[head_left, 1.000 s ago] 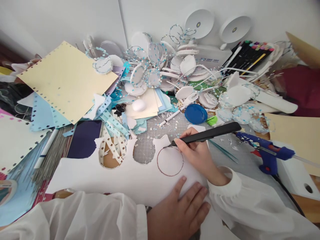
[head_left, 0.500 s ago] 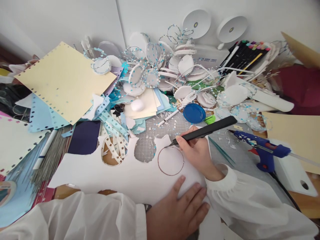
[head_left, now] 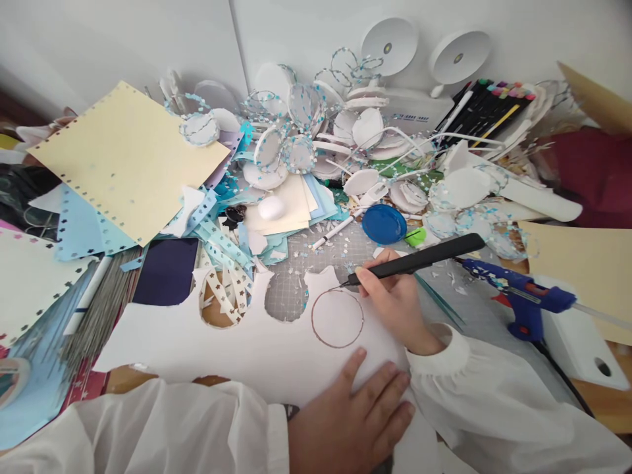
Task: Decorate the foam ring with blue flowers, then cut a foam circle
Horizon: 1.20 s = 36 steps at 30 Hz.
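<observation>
A white foam sheet (head_left: 247, 355) with round cut-outs lies across the front of the work surface. On it is a brownish circle outline (head_left: 338, 318). My right hand (head_left: 395, 299) grips a black pen-shaped tool (head_left: 424, 257) with a thin metal tip. That tip meets the circle's upper edge; I cannot tell whether the line is drawn or cut. Below the circle, my left hand (head_left: 358, 411) lies flat with fingers spread, pressing on the sheet and holding nothing.
Right of my right hand lies a blue glue gun (head_left: 523, 289). Behind the sheet are a blue lid (head_left: 384, 224), a white pen (head_left: 336, 232) and a heap of white discs with beaded wire (head_left: 365, 128). Star-punched paper (head_left: 133, 158) and grey wires (head_left: 99, 316) are at left.
My right hand and the black tool have shifted slightly right, the tip following the circle's top edge. My left hand stays in place.
</observation>
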Tool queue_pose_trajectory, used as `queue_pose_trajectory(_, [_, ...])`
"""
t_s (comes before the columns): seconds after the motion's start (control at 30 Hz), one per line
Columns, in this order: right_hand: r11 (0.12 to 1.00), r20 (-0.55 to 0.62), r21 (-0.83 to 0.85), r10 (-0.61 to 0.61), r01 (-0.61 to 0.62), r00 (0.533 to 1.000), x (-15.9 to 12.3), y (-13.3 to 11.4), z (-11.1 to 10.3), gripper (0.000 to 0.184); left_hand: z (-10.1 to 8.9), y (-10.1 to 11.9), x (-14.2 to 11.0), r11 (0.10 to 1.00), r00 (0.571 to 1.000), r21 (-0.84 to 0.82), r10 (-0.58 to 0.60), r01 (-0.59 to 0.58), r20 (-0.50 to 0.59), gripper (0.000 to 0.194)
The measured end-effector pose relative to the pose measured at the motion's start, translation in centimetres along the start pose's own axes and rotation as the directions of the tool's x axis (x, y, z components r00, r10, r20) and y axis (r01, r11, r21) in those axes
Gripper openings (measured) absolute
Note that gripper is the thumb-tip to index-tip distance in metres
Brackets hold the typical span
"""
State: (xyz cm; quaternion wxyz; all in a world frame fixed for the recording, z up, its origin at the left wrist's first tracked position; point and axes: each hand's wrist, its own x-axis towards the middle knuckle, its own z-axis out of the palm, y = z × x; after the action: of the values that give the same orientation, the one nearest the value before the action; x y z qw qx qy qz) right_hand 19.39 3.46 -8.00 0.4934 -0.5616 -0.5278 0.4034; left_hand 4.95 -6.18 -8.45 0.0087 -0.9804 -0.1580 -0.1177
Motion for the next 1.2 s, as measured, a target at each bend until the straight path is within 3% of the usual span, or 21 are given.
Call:
queue_pose_trajectory(0.4, [0.992,0.008,-0.097,-0.08,0.08,0.997,-0.07,0.65,0.52,0.025,0.03,0.02,0.01,1.0,1.0,0.0,0.006,-0.006,0.012,0.042])
queue_pose_trajectory(0.67, [0.981,-0.092,-0.128,-0.161,0.149,0.983,-0.4,0.34,0.54,0.023,-0.18,-0.11,0.08,1.0,1.0,0.008,0.0,0.0,0.002,0.041])
queue_pose_trajectory(0.9, [0.998,-0.142,0.019,-0.057,0.061,0.988,-0.03,0.15,0.02,0.026,-0.08,0.04,0.07,1.0,1.0,0.007,-0.009,0.01,-0.014,0.042])
queue_pose_trajectory(1.0, [0.995,-0.092,0.098,0.006,0.003,0.996,0.2,0.12,-0.11,0.024,-0.07,0.04,0.07,1.0,1.0,0.001,-0.005,0.005,-0.015,0.041])
queue_pose_trajectory(1.2, [0.998,0.097,0.019,0.051,-0.054,0.994,0.14,-0.14,0.25,0.023,0.1,0.08,-0.05,1.0,1.0,-0.031,0.002,-0.002,0.02,0.042])
